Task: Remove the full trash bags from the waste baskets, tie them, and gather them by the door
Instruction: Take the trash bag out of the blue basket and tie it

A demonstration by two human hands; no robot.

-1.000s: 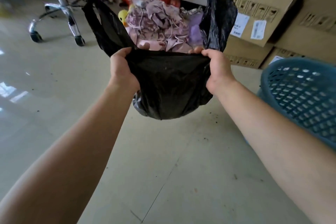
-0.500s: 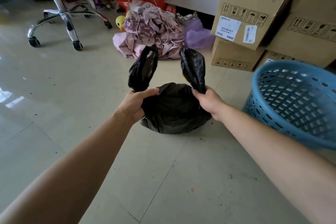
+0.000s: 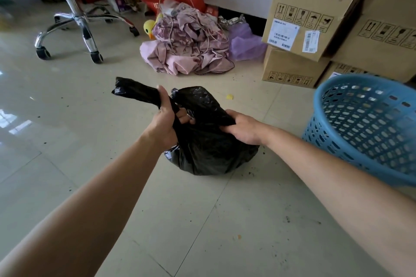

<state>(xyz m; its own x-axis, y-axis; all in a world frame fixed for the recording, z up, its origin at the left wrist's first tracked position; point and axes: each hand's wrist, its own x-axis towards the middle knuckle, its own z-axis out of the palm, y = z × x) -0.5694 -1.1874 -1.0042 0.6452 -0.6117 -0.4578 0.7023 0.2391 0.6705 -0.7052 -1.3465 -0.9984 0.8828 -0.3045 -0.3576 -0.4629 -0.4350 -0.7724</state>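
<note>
Floor-set trash bag (image 3: 209,150), handle (image 3: 135,92) up-left in curled fingers (image 3: 183,117) of left hand (image 3: 165,123), other gripped by right hand (image 3: 244,129).

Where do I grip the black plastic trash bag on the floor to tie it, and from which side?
Grip the two bunched handle strips at its top, coming from above. The black plastic trash bag sits rounded and full on the tiles, so its body gives no hold; the strips are narrow. The left hand holds one, the right hand the other.
</note>
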